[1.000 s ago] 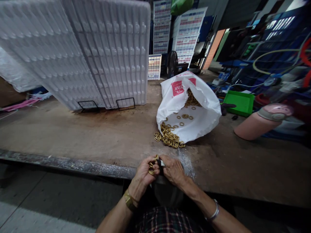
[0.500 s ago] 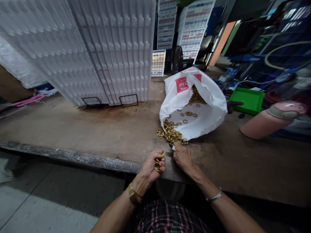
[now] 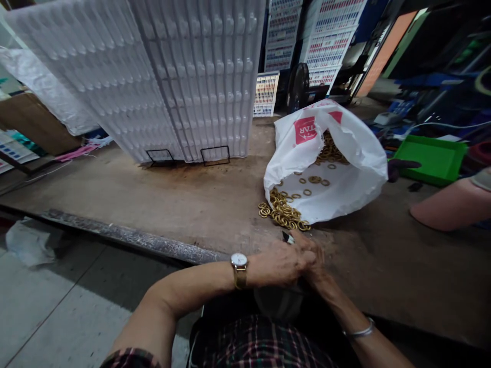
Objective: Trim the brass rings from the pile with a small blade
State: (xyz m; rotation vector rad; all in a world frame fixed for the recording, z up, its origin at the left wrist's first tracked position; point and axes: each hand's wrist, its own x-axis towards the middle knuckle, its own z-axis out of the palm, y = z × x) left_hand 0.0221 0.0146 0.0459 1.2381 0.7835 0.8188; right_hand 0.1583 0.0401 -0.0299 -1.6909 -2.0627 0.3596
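My left hand (image 3: 278, 263), with a watch at its wrist, lies back up across my right hand (image 3: 312, 255), and the two touch. Its fingers are curled, and the brass rings it held a moment ago are hidden from view. My right hand is closed on a small tool (image 3: 287, 237) with a dark pointed tip and a whitish part; its exact kind is unclear. Just beyond the hands, a heap of brass rings (image 3: 286, 212) spills from the mouth of a white plastic sack (image 3: 345, 197), which lies on its side with more rings inside.
Tall ribbed translucent plastic panels (image 3: 203, 87) stand on the wooden table (image 3: 192, 204) at left, by black wire stands (image 3: 215, 156). To the right are a green tray (image 3: 429, 158) and a pink bottle (image 3: 448, 207). White crates (image 3: 326, 46) are stacked behind.
My left hand has swung right and turned over onto my right hand, so its rings no longer show. The view has shifted a little left.
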